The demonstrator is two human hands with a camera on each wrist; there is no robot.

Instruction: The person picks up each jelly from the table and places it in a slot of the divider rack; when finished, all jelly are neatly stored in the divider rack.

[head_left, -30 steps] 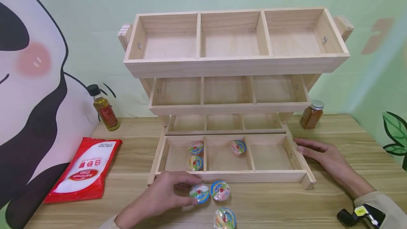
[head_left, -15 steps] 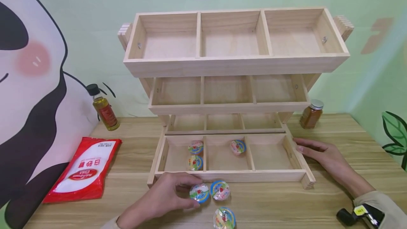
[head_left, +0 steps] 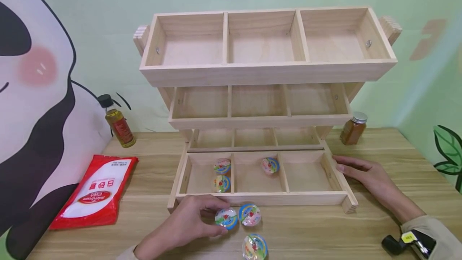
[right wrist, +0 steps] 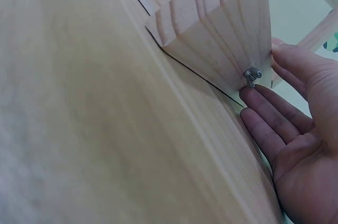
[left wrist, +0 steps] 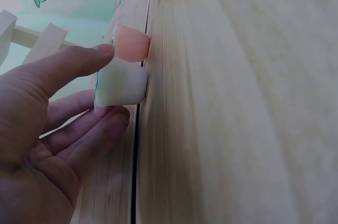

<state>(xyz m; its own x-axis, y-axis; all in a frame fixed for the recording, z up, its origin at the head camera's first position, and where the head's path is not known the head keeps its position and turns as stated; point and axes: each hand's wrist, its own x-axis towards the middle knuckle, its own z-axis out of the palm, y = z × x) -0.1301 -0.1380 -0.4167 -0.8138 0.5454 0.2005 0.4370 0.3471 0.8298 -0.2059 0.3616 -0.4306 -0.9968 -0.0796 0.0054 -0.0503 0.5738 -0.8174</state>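
Head view: left hand (head_left: 189,220) apparently pinches a small cup (head_left: 226,218).

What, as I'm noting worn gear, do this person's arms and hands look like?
The left hand and right hand are bare. The left sleeve, barely in view, and the right sleeve are plain light beige. By the right one sits a black device with a yellow label and a silvery part; the lettering is too small to read.
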